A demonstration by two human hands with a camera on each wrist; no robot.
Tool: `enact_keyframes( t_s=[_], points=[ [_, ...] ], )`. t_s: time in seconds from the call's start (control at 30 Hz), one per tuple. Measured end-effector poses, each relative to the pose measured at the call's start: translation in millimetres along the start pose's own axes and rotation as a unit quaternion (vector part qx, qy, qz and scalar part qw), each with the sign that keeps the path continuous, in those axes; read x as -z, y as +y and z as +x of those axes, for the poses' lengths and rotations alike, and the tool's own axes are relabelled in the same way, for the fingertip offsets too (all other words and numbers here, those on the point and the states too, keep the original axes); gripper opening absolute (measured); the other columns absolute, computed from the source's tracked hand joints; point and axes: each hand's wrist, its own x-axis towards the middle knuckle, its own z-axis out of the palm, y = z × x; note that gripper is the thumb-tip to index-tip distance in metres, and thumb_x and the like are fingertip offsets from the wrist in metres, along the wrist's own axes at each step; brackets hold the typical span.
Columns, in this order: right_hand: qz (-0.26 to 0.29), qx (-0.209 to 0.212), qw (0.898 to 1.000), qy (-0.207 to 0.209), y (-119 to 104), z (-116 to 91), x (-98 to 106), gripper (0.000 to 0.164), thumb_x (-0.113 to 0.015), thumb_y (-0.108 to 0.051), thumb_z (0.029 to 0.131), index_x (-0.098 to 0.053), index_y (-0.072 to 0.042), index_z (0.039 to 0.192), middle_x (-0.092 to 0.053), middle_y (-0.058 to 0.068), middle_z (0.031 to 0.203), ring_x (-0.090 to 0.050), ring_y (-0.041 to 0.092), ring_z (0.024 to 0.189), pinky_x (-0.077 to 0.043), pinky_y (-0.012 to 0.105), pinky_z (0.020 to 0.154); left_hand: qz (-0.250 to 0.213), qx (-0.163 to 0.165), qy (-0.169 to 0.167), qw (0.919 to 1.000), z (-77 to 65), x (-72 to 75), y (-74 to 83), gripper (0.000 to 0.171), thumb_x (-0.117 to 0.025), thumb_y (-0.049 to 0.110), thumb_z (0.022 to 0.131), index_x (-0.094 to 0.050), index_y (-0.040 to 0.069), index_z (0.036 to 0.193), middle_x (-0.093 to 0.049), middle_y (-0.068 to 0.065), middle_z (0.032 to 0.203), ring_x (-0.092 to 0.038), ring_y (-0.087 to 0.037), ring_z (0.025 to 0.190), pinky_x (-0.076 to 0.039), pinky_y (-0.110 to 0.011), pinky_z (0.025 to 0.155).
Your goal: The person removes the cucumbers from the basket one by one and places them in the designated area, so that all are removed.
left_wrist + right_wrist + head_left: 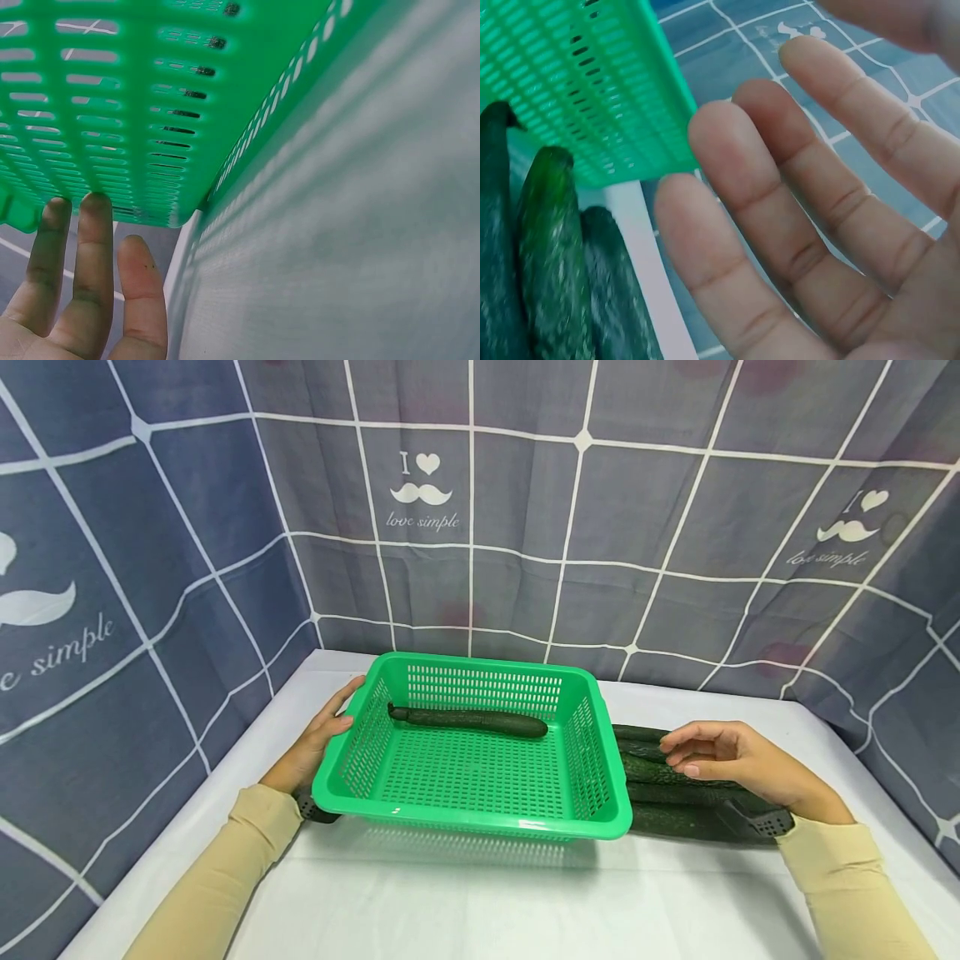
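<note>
A green plastic basket (472, 824) stands in the middle, with one dark green cucumber (472, 721) lying along its back side. My left hand (318, 735) is at the basket's left end, thumb by the rim. In the left wrist view its fairly straight fingers (95, 232) reach up against the slotted wall. Several cucumbers (690, 818) lie side by side to the right of the basket. Over them hovers my right hand (738, 764), holding nothing, its fingers loosely bent. Seen from the right wrist, those fingers (735, 157) are spread near the basket's corner.
A white cloth (465, 910) covers the table. Grey-blue checked curtains (517, 510) with white lines and printed lettering hang behind and on both sides, close to the table's edges.
</note>
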Motion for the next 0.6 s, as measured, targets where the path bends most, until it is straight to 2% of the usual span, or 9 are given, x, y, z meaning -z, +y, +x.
enact_keyframes(
  t_s=[0.1, 0.2, 0.27, 0.33, 0.4, 0.5, 0.6],
  points=[
    [0.003, 0.003, 1.000, -0.004, -2, 9, 0, 0.042, -0.057, 0.019, 0.099, -0.070, 0.000, 0.135, -0.075, -0.002, 0.128, -0.073, 0.012, 0.113, -0.061, 0.030, 0.091, 0.011, 0.007, 0.002, 0.9999, 0.2, -0.1, 0.1, 0.075, -0.043, 0.030, 0.109, -0.013, 0.019, 0.176, -0.003, -0.013, 0.181, -0.041, -0.016, 0.144, -0.040, -0.028, 0.112],
    [0.000, 0.001, 1.000, -0.006, -5, 17, 0, 0.042, -0.058, 0.018, 0.099, -0.071, -0.001, 0.134, -0.075, -0.003, 0.129, -0.073, 0.012, 0.112, -0.060, 0.029, 0.091, 0.029, 0.003, 0.007, 0.9996, 0.9, 0.0, 0.5, 0.075, -0.044, 0.030, 0.109, -0.014, 0.017, 0.176, 0.000, -0.011, 0.181, -0.021, -0.032, 0.158, -0.024, -0.051, 0.124],
    [0.001, -0.001, 1.000, -0.008, -6, 23, 0, 0.040, -0.059, 0.018, 0.099, -0.070, 0.000, 0.134, -0.074, -0.003, 0.129, -0.073, 0.012, 0.112, -0.060, 0.028, 0.092, 0.030, -0.001, 0.008, 0.9995, 1.4, 0.1, 0.6, 0.076, -0.045, 0.029, 0.108, -0.014, 0.014, 0.176, 0.001, -0.012, 0.181, -0.009, -0.042, 0.162, -0.013, -0.067, 0.124],
    [0.004, -0.004, 1.000, -0.009, -7, 28, 0, 0.039, -0.060, 0.017, 0.099, -0.070, 0.001, 0.134, -0.074, -0.003, 0.129, -0.072, 0.012, 0.112, -0.059, 0.028, 0.094, 0.037, -0.007, 0.011, 0.9992, 1.8, 0.1, 1.1, 0.077, -0.046, 0.028, 0.107, -0.014, 0.011, 0.175, 0.003, -0.013, 0.181, 0.003, -0.045, 0.163, -0.003, -0.075, 0.122],
    [0.004, -0.008, 1.000, -0.009, -8, 32, 0, 0.038, -0.060, 0.016, 0.099, -0.070, 0.001, 0.133, -0.075, -0.004, 0.129, -0.072, 0.012, 0.112, -0.059, 0.028, 0.094, 0.035, -0.008, 0.011, 0.9993, 1.8, 0.0, 1.7, 0.077, -0.046, 0.028, 0.107, -0.014, 0.010, 0.175, 0.004, -0.013, 0.181, 0.004, -0.046, 0.163, -0.002, -0.077, 0.122],
    [-0.001, -0.011, 1.000, -0.006, -9, 39, -1, 0.036, -0.062, 0.015, 0.099, -0.070, 0.003, 0.132, -0.075, -0.004, 0.128, -0.072, 0.012, 0.112, -0.059, 0.028, 0.095, 0.028, -0.003, 0.009, 0.9996, 0.8, -0.3, 3.2, 0.076, -0.045, 0.028, 0.108, -0.013, 0.012, 0.175, 0.005, -0.012, 0.181, -0.010, -0.038, 0.162, -0.017, -0.061, 0.126],
    [-0.016, -0.020, 1.000, -0.001, -12, 45, -1, 0.033, -0.064, 0.012, 0.100, -0.070, 0.004, 0.131, -0.075, -0.004, 0.126, -0.071, 0.012, 0.111, -0.059, 0.028, 0.094, 0.018, -0.001, 0.009, 0.9998, 0.6, -0.8, 3.6, 0.075, -0.044, 0.027, 0.109, -0.013, 0.012, 0.175, 0.004, -0.011, 0.182, -0.014, -0.036, 0.161, -0.021, -0.056, 0.124]
  ],
)
